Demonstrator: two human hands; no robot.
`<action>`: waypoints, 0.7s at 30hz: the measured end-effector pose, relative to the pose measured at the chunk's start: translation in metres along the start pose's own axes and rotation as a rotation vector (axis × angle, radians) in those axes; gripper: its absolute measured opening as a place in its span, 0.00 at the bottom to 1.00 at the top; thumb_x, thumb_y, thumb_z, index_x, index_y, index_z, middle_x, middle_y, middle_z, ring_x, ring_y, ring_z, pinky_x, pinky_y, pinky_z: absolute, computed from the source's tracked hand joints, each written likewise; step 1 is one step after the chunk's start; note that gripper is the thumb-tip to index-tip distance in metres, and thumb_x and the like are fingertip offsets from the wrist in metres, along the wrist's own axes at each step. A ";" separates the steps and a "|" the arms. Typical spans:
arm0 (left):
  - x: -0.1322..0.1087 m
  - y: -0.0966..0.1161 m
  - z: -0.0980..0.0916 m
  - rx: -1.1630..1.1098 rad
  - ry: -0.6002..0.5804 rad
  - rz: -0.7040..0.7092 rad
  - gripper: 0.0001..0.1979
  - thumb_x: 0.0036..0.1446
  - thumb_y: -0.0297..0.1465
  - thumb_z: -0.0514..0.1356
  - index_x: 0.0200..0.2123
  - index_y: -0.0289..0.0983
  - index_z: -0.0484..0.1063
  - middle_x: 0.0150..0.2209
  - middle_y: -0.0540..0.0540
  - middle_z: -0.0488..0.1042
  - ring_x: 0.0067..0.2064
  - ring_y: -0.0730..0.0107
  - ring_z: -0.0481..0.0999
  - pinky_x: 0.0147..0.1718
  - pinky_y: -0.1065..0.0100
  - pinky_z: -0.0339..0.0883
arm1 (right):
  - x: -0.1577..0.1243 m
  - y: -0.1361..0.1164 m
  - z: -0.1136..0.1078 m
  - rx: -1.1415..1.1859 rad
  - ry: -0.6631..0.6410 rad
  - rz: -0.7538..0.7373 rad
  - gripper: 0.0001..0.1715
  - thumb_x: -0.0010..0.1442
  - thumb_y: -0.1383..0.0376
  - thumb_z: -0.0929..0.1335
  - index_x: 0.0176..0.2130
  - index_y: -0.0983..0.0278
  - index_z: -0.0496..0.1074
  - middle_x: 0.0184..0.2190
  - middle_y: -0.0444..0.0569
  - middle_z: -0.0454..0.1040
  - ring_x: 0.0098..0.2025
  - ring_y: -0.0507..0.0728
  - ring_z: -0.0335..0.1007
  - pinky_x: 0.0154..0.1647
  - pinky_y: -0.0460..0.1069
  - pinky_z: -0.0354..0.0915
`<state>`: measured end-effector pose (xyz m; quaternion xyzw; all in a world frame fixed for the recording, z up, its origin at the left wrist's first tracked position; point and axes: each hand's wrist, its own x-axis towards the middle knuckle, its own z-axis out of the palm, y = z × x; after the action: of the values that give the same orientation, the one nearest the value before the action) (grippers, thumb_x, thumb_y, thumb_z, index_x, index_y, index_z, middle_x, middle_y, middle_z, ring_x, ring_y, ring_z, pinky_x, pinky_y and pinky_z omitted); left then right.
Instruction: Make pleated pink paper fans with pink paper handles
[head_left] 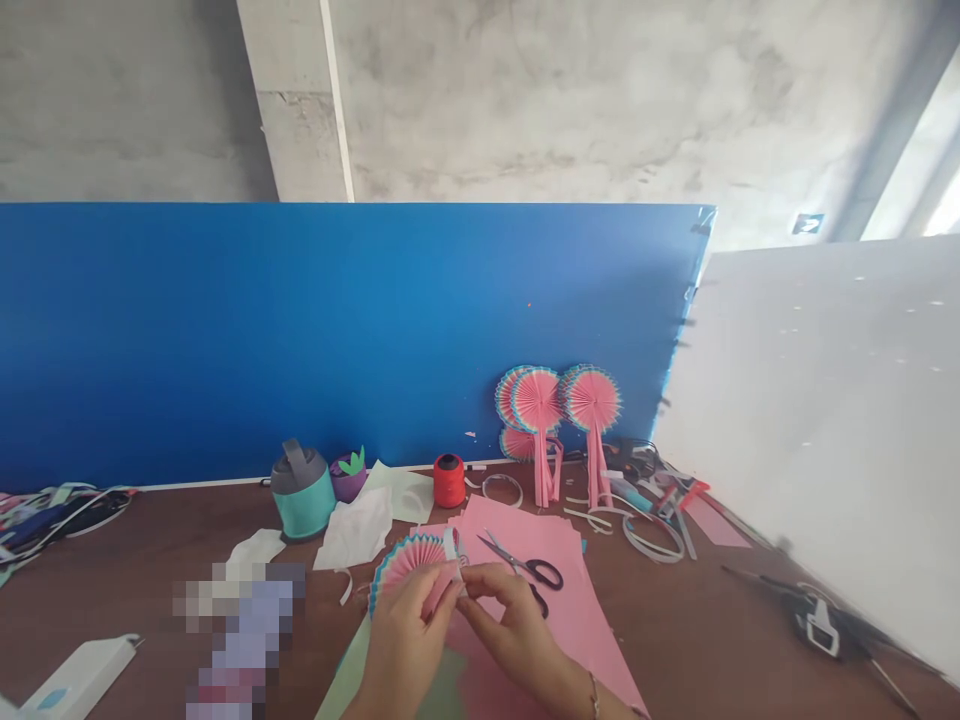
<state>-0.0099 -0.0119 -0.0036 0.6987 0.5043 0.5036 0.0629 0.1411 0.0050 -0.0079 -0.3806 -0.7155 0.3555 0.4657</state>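
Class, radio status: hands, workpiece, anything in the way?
Left hand holding blue-edged pleated pink paper fan. Right hand meeting left, exact grip unclear. Possible snag: black-handled metal scissors on pink paper, close to right hand.

1. One left hand (405, 620), one right hand (516, 618).
2. One pink pleated fan (409, 568) at the hands; at least four standing fans (592, 400) behind, overlapping, exact number unclear.
3. One pair of scissors (519, 563).
4. One red spool (449, 485).
5. One teal container (302, 500).
6. One purple pot (347, 486).
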 end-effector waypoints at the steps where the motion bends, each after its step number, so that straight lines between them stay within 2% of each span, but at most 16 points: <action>1: 0.001 0.002 -0.001 0.015 0.000 -0.006 0.09 0.57 0.35 0.57 0.33 0.39 0.77 0.29 0.46 0.80 0.30 0.68 0.79 0.30 0.73 0.73 | -0.001 0.000 -0.001 -0.033 0.000 -0.018 0.14 0.59 0.57 0.66 0.40 0.61 0.77 0.33 0.51 0.78 0.37 0.58 0.71 0.40 0.51 0.66; 4: 0.003 0.006 -0.003 0.043 -0.045 -0.082 0.09 0.57 0.35 0.57 0.30 0.39 0.75 0.25 0.49 0.78 0.22 0.74 0.73 0.23 0.74 0.69 | -0.001 0.000 -0.002 -0.120 -0.005 -0.054 0.12 0.60 0.59 0.66 0.38 0.59 0.78 0.29 0.49 0.76 0.34 0.57 0.69 0.39 0.51 0.64; 8: 0.005 0.006 -0.005 0.049 -0.093 -0.149 0.10 0.55 0.36 0.58 0.24 0.39 0.72 0.18 0.54 0.71 0.18 0.77 0.67 0.19 0.77 0.62 | 0.000 0.002 -0.002 -0.158 0.005 -0.061 0.10 0.59 0.61 0.67 0.35 0.59 0.77 0.27 0.48 0.75 0.33 0.57 0.68 0.39 0.51 0.62; 10: 0.005 0.004 -0.003 0.027 -0.089 -0.160 0.11 0.55 0.36 0.58 0.23 0.39 0.71 0.19 0.53 0.70 0.20 0.76 0.68 0.20 0.76 0.63 | 0.000 0.004 -0.002 -0.157 0.010 -0.056 0.09 0.59 0.61 0.67 0.36 0.60 0.77 0.28 0.48 0.75 0.34 0.57 0.68 0.39 0.51 0.62; 14: 0.001 0.000 0.001 -0.060 -0.030 -0.208 0.09 0.54 0.38 0.58 0.33 0.40 0.74 0.29 0.48 0.78 0.28 0.71 0.75 0.26 0.73 0.68 | -0.001 0.005 -0.004 -0.192 -0.017 -0.048 0.08 0.59 0.63 0.66 0.37 0.60 0.76 0.29 0.47 0.75 0.34 0.57 0.68 0.39 0.50 0.62; 21: 0.000 -0.003 0.002 -0.029 -0.075 -0.188 0.10 0.56 0.36 0.57 0.25 0.38 0.71 0.22 0.52 0.73 0.24 0.75 0.71 0.25 0.77 0.65 | -0.001 0.003 -0.006 -0.242 -0.037 -0.075 0.07 0.58 0.66 0.66 0.36 0.61 0.75 0.29 0.47 0.74 0.34 0.57 0.67 0.38 0.50 0.61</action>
<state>-0.0099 -0.0094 -0.0060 0.6656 0.5576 0.4762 0.1387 0.1477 0.0067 -0.0087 -0.4000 -0.7754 0.2560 0.4161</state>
